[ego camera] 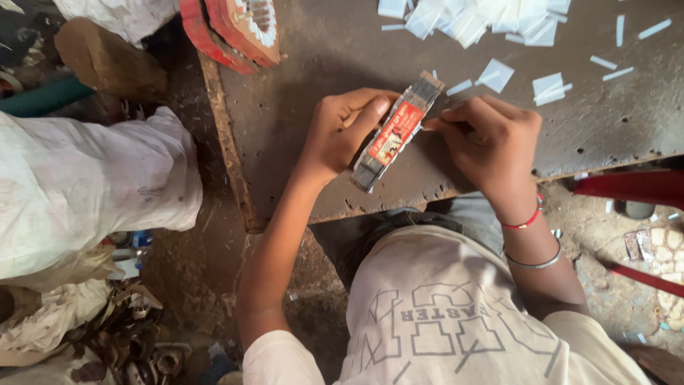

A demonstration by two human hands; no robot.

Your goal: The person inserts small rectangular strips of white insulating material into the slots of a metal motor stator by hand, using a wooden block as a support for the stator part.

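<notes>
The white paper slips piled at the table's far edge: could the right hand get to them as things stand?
Probably yes. The right hand is pinching the labelled bundle, but bare table lies between it and the white paper slips.

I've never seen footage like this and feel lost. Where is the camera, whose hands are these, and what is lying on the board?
There is no machine here. The single picture comes from a camera worn on a person's head, looking down at their own two bare hands.

The left hand grips a slim grey stack of flat pieces, wrapped by a red label. The right hand touches the stack's side with pinched fingertips; whether they hold anything small cannot be told.

Below them is a dark, worn board. At its far edge lie white paper slips, some in a heap, some scattered. A red object sits at the board's corner, and a white sack lies to the left.
</notes>
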